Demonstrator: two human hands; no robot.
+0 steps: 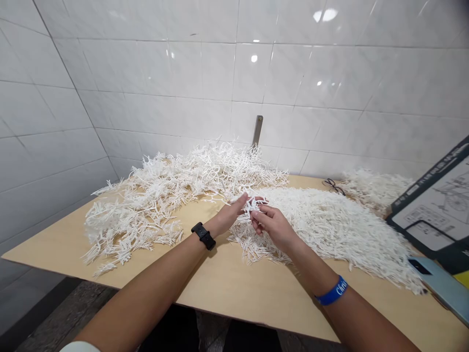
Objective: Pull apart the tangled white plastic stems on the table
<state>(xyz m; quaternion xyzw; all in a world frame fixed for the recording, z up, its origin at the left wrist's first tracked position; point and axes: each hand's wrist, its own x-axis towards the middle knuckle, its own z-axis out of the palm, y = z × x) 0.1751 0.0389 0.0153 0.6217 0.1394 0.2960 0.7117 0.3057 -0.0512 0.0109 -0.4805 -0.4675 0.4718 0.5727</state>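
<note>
My left hand, with a black band at the wrist, grips a small cluster of white branching plastic sprigs over the middle of the table. Opposite it, my right hand has thumb and fingertips pinched on the lower right of the same cluster. Which sprig each fingertip touches is too small to tell. Beneath and to the right of my hands spreads a dense pile of short white pieces. To the left and behind lies a looser heap of larger white branched sprigs.
The wooden table meets a tiled wall. At the right are a dark printed box, a light blue phone and eyeglasses. Another white pile lies behind. A metal strip stands against the wall.
</note>
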